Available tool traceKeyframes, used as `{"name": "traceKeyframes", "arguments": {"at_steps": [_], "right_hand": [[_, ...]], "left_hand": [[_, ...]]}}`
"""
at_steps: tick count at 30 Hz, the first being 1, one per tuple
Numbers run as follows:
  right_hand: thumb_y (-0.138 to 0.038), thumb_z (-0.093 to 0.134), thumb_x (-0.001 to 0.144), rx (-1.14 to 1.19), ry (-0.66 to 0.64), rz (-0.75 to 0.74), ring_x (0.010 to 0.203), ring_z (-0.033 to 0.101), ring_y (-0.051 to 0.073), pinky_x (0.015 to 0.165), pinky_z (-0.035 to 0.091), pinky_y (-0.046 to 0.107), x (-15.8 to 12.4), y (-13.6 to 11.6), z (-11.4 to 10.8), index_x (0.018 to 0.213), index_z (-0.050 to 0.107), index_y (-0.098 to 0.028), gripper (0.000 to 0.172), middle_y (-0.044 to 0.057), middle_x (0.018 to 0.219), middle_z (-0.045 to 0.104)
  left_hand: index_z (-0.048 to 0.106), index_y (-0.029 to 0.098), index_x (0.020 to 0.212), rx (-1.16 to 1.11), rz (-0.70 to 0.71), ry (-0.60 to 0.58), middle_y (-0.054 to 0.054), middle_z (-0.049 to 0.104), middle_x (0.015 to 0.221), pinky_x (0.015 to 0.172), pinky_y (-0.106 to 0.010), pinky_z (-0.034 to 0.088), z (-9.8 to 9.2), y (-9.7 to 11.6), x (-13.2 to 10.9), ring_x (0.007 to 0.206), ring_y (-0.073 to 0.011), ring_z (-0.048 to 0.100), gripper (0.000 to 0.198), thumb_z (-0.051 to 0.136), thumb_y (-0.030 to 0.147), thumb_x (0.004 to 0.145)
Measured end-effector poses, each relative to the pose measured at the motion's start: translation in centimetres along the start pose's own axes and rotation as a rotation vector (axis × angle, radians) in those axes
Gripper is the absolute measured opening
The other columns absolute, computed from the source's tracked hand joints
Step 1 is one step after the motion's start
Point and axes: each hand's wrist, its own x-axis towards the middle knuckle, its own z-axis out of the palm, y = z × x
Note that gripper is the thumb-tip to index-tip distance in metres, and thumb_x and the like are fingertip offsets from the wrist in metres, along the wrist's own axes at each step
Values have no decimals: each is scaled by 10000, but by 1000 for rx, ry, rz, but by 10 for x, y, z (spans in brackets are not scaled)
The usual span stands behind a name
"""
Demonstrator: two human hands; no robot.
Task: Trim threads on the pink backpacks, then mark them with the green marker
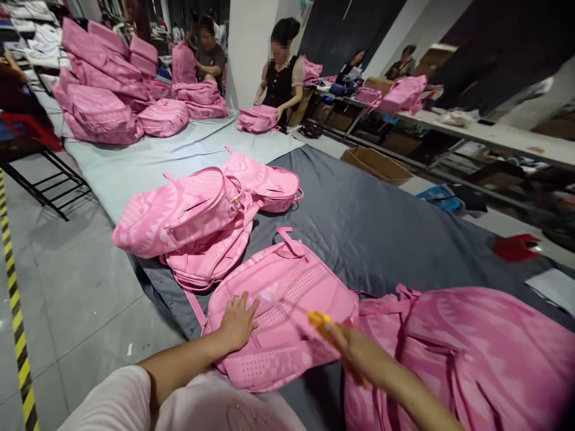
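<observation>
A pink patterned backpack (314, 269) lies in front of me with its back panel and perforated shoulder straps facing up. My left hand (238, 323) rests flat on the backpack's left part, fingers spread. Over its right edge, my right hand (354, 347) is closed around a small orange-yellow tool (320, 320), blurred by motion, so its exact kind does not show. Close by on the right is a large, full-looking pink bag (485, 347), partly under my right forearm. Beyond my left hand, more pink backpacks (179, 209) lie stacked on one another.
Dark grey cloth (381, 221) covers the near table; pale cloth (117, 161) covers the far part. Pink bags (99, 114) are heaped at the far left. A person (283, 78) handles a bag across the table. A cardboard box (375, 164) and a red object (516, 246) are at the right.
</observation>
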Motion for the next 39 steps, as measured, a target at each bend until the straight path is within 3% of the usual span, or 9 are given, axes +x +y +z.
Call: {"name": "traceKeyframes", "arguments": {"at_steps": [5,8,14,18,20,25,29,34,39], "right_hand": [[-589,406,955,19,25,95,745,683,246,674,525,326,-40,45,5,1113,719,-194,529,105,863,739],[-553,321,1000,-9,191,362,870,683,273,757,522,356,-59,62,0,1119,700,-162,557,130,904,738],[-586,384,986,194,-42,235,779,678,227,737,500,301,-95,86,9,1040,681,-159,523,97,873,733],[-543,257,1015,219,234,482,626,625,212,640,466,303,-121,108,21,1086,626,-135,554,74,695,668],[-563,211,1009,349,164,403,599,606,210,607,462,300,-132,113,34,995,625,-145,589,67,643,638],[-617,288,982,574,-236,102,562,588,190,555,454,276,-137,106,65,859,600,-187,546,45,641,643],[-546,206,1022,364,316,349,595,609,208,584,428,282,-124,98,55,1025,642,-161,582,71,644,644],[-562,306,1009,229,176,389,854,686,270,709,451,316,-134,73,77,1251,636,-208,540,110,931,742],[-467,260,1045,210,105,527,874,717,269,669,458,316,-150,19,166,1221,620,-210,477,108,970,756]], "left_hand": [[387,198,1533,160,309,-11,-180,230,1644,1207,-554,209,9,6,-34,1508,-350,231,622,511,391,955],[363,234,1540,235,533,-215,-188,241,1640,1176,-565,265,29,16,-53,1481,-373,289,823,699,476,829],[420,164,1498,42,333,-294,-240,275,1611,1148,-630,235,58,33,-75,1456,-439,276,909,761,104,658],[512,180,1418,-135,211,-276,-193,512,1460,1142,-534,319,44,29,-65,1384,-363,418,597,624,228,833],[555,161,1336,-236,94,-268,-197,631,1301,1020,-473,461,32,24,-49,1223,-324,578,449,463,376,953],[599,101,1122,-412,-154,-311,-185,723,849,578,-345,534,24,22,-18,642,-234,666,581,235,537,999],[565,183,1323,-405,-98,-217,-158,671,1104,869,-361,521,47,46,-27,1034,-267,652,500,447,509,963],[558,232,1414,-376,51,-247,-146,524,1311,1168,-481,265,49,71,-28,1372,-379,393,668,732,428,799],[651,261,1262,-711,-42,-174,-63,553,1342,1179,-313,309,-15,30,-5,1414,-242,386,444,732,323,830]]}}
